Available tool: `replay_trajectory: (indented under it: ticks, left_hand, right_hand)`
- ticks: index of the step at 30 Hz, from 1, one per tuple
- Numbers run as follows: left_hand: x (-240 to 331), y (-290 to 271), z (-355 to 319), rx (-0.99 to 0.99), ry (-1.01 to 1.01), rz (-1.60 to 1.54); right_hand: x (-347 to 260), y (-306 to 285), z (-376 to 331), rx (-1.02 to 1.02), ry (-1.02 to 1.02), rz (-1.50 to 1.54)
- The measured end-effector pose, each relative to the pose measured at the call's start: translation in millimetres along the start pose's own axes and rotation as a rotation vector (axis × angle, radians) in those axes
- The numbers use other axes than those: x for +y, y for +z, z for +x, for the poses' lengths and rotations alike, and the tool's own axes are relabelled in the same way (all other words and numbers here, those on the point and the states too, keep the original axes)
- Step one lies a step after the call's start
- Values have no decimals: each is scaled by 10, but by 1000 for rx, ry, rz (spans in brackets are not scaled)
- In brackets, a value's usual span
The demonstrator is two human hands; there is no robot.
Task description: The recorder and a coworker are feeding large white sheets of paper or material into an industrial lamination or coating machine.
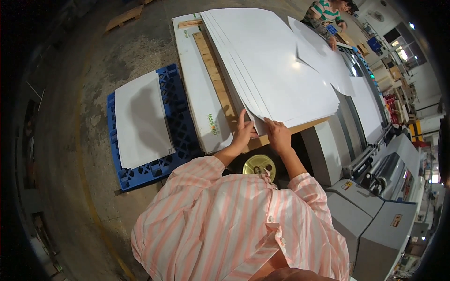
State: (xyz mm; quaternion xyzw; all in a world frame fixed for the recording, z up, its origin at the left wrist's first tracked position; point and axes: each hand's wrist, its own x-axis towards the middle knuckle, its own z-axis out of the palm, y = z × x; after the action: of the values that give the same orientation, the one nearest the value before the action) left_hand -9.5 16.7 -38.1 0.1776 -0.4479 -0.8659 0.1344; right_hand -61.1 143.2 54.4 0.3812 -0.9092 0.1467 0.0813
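On the left, a blue plastic pallet [112, 124] lies on the stained grey floor [93, 51], bearing a smaller stack of white sheets [140, 124] that leaves its right-hand strip bare. A yellow line [117, 257] curves along the floor farther left, and a wooden pallet [124, 19] sits near the upper edge. Along the right runs a large grey machine [386, 227] with dark rollers [389, 171]. At its far end is a co-worker [323, 11] in a green-and-white striped top. Beyond, toward the upper right, are a blue container [374, 44], a fan [377, 16] and a bright window [402, 55].
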Motion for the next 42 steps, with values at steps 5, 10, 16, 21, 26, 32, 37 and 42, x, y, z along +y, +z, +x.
replay_trajectory:
  ticks: [5,10,16,21,26,32,37,42]
  left_hand:
    - [88,-6,-17,-38,-127,-156]
    - [157,-1,-38,-140,-121,-253]
    - [201,32,-55,-135,-129,-217]
    - [185,53,-42,-149,-66,-109]
    - [152,25,4,-155,-92,-40]
    - [192,267,-107,91,36,34]
    - [19,12,-16,-47,12,118]
    - [-23,56,-14,-152,11,129]
  right_hand:
    - [20,111,-9,3,-13,-80]
    - [-97,33,39,-52,67,-106]
    - [-95,-80,122,-174,194,111]
    - [-48,-48,117,-139,133,31]
    - [122,31,11,162,-239,30]
    - [301,-117,244,19,335,565]
    - [21,-497,344,350,292,447]
    - [54,-139,43,131,-19,214]
